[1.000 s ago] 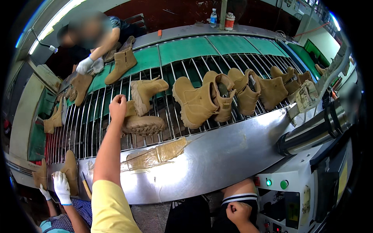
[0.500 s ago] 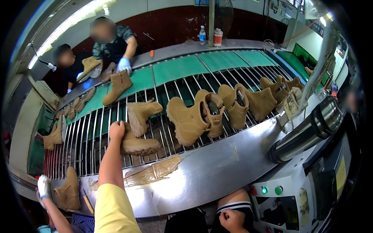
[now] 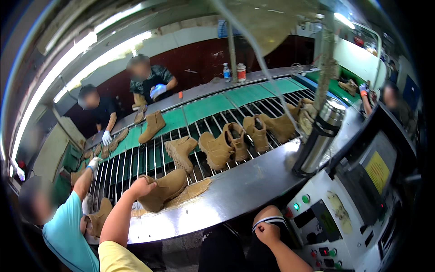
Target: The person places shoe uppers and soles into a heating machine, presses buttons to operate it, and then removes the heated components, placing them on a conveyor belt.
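My left hand (image 3: 143, 187) grips the top of a tan boot (image 3: 166, 189) by its shaft, over the near edge of the metal table (image 3: 235, 188). The boot's toe points up to the right, and its sole is turned mostly out of sight. Resting on my knee, my right hand (image 3: 268, 233) is curled into a fist with nothing showing in it. Just beyond the held boot, another tan boot (image 3: 180, 153) leans on the metal rods with its chunky sole toward me. To its right stand several tan boots, among them a boot (image 3: 214, 149) with its toe to the left.
A conveyor of metal rods (image 3: 131, 174) and green sheets (image 3: 206, 109) runs across. A steel flask (image 3: 319, 138) stands at right beside a control panel (image 3: 312, 213). Near left, a co-worker in a blue shirt (image 3: 70, 231) reaches over the rods; two others work across.
My left hand has lifted the boot off the rods and brought it nearer. My view has shifted. A co-worker across has let go of a boot on the green sheet.
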The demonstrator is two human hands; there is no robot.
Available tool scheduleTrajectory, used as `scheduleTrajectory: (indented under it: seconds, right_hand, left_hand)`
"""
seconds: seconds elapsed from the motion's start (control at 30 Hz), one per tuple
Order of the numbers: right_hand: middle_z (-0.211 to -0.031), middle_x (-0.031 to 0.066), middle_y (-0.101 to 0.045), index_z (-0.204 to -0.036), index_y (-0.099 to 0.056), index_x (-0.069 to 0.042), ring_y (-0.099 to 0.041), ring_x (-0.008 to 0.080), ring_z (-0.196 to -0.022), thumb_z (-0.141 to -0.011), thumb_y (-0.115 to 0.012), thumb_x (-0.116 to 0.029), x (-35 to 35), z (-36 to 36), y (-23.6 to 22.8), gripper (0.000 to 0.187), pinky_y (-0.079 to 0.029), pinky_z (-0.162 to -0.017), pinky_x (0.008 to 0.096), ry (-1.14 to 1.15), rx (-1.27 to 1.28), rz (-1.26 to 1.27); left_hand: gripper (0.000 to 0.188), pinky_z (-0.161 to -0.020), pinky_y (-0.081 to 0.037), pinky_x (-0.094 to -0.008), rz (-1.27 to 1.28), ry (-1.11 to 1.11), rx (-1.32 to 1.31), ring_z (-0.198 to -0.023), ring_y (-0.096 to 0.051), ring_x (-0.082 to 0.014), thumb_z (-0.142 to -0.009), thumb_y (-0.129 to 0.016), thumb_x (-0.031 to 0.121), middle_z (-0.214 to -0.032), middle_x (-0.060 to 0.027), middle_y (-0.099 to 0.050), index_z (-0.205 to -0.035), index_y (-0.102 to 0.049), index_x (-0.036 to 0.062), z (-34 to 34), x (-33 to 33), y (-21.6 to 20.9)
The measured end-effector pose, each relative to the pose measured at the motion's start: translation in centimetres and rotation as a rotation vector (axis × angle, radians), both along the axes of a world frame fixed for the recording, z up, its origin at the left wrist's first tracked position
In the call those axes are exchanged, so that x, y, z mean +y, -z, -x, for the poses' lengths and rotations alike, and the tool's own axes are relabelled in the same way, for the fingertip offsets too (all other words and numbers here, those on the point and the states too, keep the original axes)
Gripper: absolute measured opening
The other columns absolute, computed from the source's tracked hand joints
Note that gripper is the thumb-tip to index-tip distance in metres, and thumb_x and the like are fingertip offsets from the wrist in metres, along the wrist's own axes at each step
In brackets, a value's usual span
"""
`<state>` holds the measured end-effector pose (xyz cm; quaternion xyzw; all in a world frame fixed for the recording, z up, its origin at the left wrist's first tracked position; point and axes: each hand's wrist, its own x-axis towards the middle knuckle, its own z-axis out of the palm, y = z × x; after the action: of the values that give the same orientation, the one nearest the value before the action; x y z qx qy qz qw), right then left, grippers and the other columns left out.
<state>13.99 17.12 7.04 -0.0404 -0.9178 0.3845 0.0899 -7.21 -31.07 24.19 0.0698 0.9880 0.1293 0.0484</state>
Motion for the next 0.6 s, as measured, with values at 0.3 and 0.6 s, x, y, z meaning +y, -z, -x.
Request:
scheduleTrajectory:
  seconds: [0.3, 0.6]
  right_hand:
    - [-0.120, 0.0156, -0.056, -0.150, -0.006, -0.014, -0.058, 0.0183, -0.103, -0.084, -0.072, -0.020, -1.5, -6.6, -5.7, 0.094, -0.047, -0.089, 0.0307, -0.277, -0.143, 1.234]
    - [-0.156, 0.0078, -0.009, -0.150, 0.003, -0.006, -0.012, 0.0201, -0.142, -0.067, -0.077, -0.028, 6.4, -16.2, -16.0, 0.118, -0.009, -0.114, 0.0336, -0.230, 0.126, 1.388]
  left_hand:
    - [0.039, -0.054, -0.040, -0.0285, -0.539, 0.006, -0.154, -0.063, -0.050, -0.0084, -0.093, -0.053, 0.027, -0.063, -0.0026, -0.056, -0.075, -0.062, -0.0062, -13.2, 16.0, -8.3]
    - [0.026, -0.068, -0.037, -0.0220, -1.514, 0.007, -0.139, -0.074, -0.045, -0.0064, -0.089, -0.065, 0.026, -0.082, 0.0003, -0.055, -0.093, -0.052, 0.0040, -27.3, 34.1, -5.9]
